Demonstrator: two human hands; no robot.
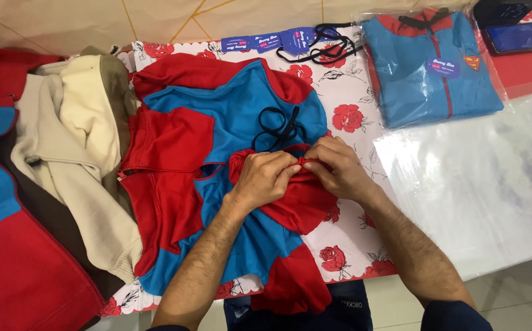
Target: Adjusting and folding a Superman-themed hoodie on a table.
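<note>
Rose-patterned cloth covers the counter. Red and blue hoodie lies flat at centre, black drawstring on top. Left hand and right hand, touching, each close their grip on the bunched red hood. Bagged hoodie lies upper right; cream garment lies left.
</note>
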